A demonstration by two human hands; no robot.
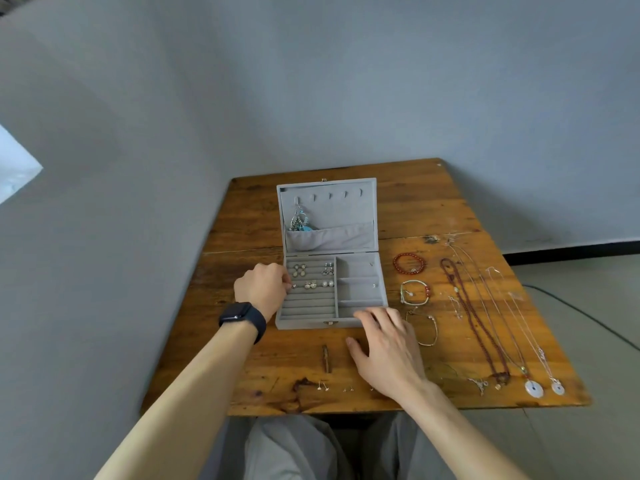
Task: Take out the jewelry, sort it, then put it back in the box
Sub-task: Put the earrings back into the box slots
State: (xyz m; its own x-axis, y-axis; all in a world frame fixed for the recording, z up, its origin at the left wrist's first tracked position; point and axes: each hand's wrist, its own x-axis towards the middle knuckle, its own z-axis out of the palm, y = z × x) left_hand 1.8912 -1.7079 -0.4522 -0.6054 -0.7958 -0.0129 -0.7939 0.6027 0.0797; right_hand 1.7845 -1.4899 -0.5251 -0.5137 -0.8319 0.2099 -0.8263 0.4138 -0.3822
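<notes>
A grey velvet jewelry box [360,271] stands open on the wooden table [249,216]. Several earrings [310,277] sit in its left ring-roll section, and a necklace [299,220] hangs from a hook in the lid. My left hand [263,287] is at the box's left edge, its fingers curled and pinching a small earring into the rolls. My right hand [384,344] rests flat with spread fingers at the box's front right corner. Bracelets [410,263] and long necklaces [485,323] lie in rows to the right. Small ear studs [323,386] lie near the front edge.
A small brown stick-like piece [326,358] lies in front of the box. The table stands against grey walls at the back and left. A dark cable [588,317] runs over the floor at the right. My lap shows below the front edge.
</notes>
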